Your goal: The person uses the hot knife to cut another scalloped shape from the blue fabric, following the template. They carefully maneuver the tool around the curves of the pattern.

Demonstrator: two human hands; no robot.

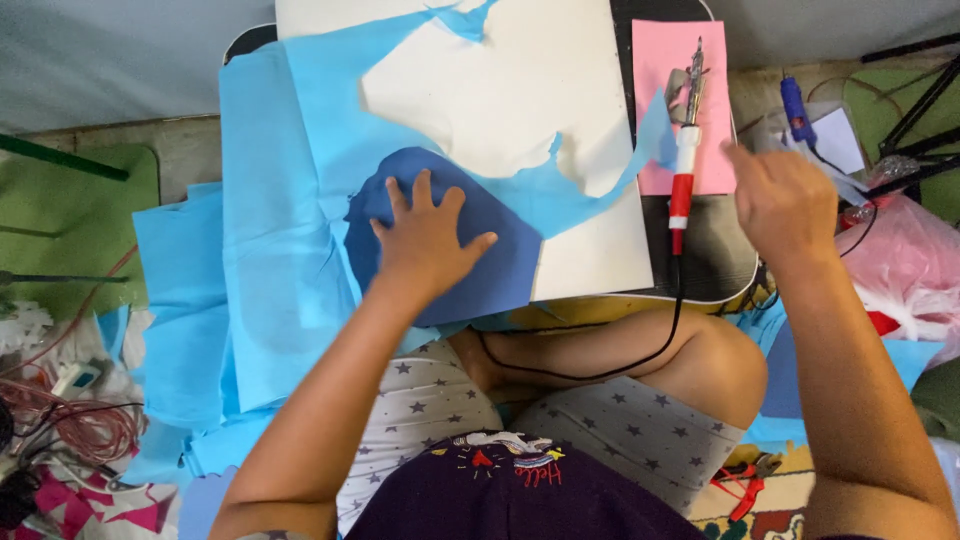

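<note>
Pressing down flat with our left hand (428,238), fingers spread wide, we've got the dark blue piece (470,250) pinned right under the palm, on the light blue sheet (290,200) that runs off to that hand's left. Best bet, we'd say: keep that palm firm so nothing slides. Over by our right hand (785,200), open and holding nothing, the red-handled heat tool (683,170) lies just to its left on the pink card (655,60); we'd grab it by the handle, well clear of the tip.

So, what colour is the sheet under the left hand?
Dark blue: the sheet under the left hand shows best in the head view.
</note>
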